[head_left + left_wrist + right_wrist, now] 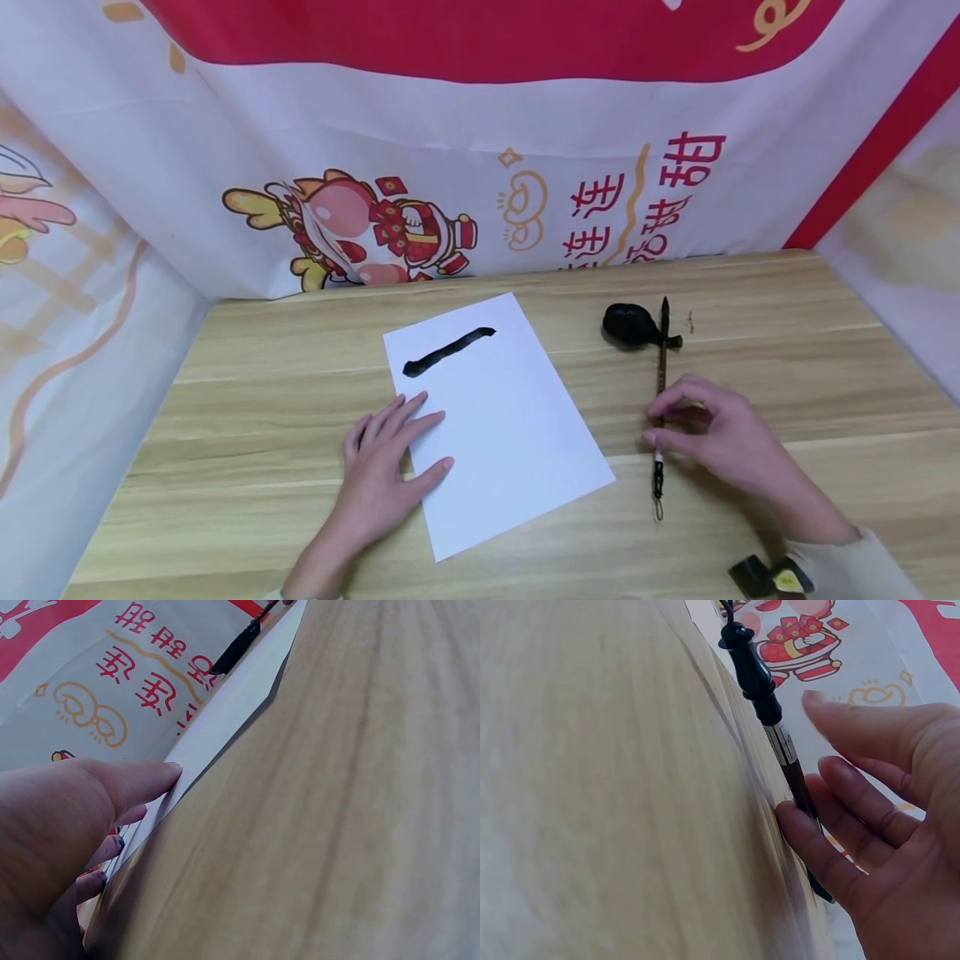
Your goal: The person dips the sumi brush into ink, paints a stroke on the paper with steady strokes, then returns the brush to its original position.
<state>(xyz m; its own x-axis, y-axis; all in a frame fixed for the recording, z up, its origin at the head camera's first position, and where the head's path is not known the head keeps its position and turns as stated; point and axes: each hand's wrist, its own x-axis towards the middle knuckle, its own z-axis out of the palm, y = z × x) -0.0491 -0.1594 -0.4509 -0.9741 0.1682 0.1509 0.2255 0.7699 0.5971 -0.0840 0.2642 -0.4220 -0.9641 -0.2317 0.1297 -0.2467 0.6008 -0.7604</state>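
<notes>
A sheet of white paper (510,433) lies at an angle on the wooden table, with one thick black brush stroke (448,352) near its far end. My left hand (390,467) rests on the paper's left edge, fingers spread. To the right, a writing brush (662,367) has a brown shaft, black tip and a dark end cap with a hanging loop. Its upper part lies across the narrow neck of a black, gourd-shaped object (628,324). Around the shaft is my right hand (885,817), thumb and fingers apart; the thumb stands off the brush in the right wrist view.
The wooden table (262,400) meets a white and red printed cloth (435,117) at the back, and more cloth hangs on both sides. A small dark mark (690,322) is on the table right of the brush tip. A black strap (753,577) sits by the right sleeve (847,571).
</notes>
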